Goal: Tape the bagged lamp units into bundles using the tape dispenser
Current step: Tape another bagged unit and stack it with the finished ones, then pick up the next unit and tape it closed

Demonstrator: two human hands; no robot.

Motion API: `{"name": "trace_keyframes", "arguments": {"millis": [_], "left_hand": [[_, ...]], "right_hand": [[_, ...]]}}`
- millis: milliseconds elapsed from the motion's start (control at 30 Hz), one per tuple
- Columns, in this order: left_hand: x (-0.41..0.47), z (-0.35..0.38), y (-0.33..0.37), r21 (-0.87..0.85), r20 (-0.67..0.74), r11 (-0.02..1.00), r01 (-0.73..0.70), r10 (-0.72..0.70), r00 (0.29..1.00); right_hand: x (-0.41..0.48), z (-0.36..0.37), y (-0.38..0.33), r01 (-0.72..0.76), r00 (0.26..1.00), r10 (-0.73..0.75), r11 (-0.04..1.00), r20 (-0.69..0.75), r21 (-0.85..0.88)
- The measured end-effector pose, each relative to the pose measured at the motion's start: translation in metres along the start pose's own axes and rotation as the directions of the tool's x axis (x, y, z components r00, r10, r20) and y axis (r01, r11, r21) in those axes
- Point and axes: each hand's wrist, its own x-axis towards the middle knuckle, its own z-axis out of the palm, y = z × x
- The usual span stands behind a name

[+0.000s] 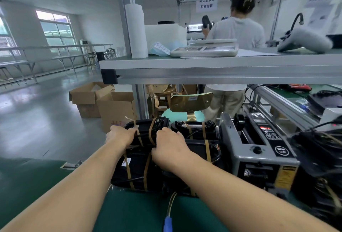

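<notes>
A bundle of black bagged lamp units [137,170], bound by brown tape strips, lies on the green table mat in front of me. My left hand [120,136] rests on its far left top, fingers bent over a tape strip. My right hand [170,148] lies on the top middle, fingers curled over the bag. Another taped bundle [196,132] sits just behind to the right. The grey tape dispenser [259,150] stands right of the bundles, apart from both hands.
More black lamp units with cables [318,157] pile at the far right. A grey shelf [222,65] spans overhead. Beyond the table edge are a chair [190,102], cardboard boxes [103,102] and a person standing with back turned. A blue-tipped cable [167,222] lies near me.
</notes>
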Motion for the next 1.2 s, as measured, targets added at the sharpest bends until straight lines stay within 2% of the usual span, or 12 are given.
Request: {"name": "trace_keyframes", "arguments": {"millis": [133, 267, 400, 533, 667, 800, 933, 1033, 1133, 1200], "left_hand": [[-0.033, -0.008, -0.007, 0.005, -0.044, 0.999, -0.032, 0.032, 0.999], [-0.099, -0.003, -0.013, -0.1, -0.052, 0.966, -0.238, 0.234, 0.971], [-0.211, 0.038, -0.012, -0.189, 0.048, 0.884, -0.428, 0.444, 0.895], [-0.31, 0.102, 0.005, -0.364, 0.222, 0.831, -0.421, 0.516, 0.827], [-0.383, 0.143, 0.023, -0.423, 0.307, 0.78, -0.462, 0.602, 0.737], [-0.434, 0.171, 0.042, -0.417, 0.362, 0.747, -0.518, 0.659, 0.659], [-0.47, 0.204, 0.059, -0.393, 0.424, 0.712, -0.582, 0.702, 0.572], [-0.494, 0.237, 0.077, -0.33, 0.497, 0.665, -0.67, 0.726, 0.476], [-0.515, 0.272, 0.095, -0.207, 0.555, 0.54, -0.816, 0.751, 0.357], [-0.526, 0.292, 0.103, -0.106, 0.595, 0.441, -0.891, 0.746, 0.299]], "right_hand": [[-0.052, -0.008, 0.0, 0.109, 0.989, -0.106, 0.994, -0.105, 0.02], [-0.123, -0.009, 0.026, 0.151, 0.968, -0.13, 0.985, -0.214, 0.085], [-0.198, -0.021, 0.076, 0.053, 0.954, 0.004, 0.981, -0.299, 0.185], [-0.258, -0.042, 0.124, -0.063, 0.929, 0.131, 0.978, -0.345, 0.2], [-0.305, -0.068, 0.166, -0.111, 0.865, 0.206, 0.968, -0.457, 0.226], [-0.349, -0.082, 0.208, -0.199, 0.83, 0.288, 0.953, -0.477, 0.229], [-0.384, -0.09, 0.251, -0.303, 0.756, 0.417, 0.906, -0.505, 0.294], [-0.407, -0.102, 0.289, -0.395, 0.651, 0.539, 0.842, -0.535, 0.368], [-0.42, -0.114, 0.333, -0.507, 0.531, 0.671, 0.741, -0.518, 0.44], [-0.425, -0.115, 0.36, -0.578, 0.486, 0.722, 0.688, -0.492, 0.438]]}}
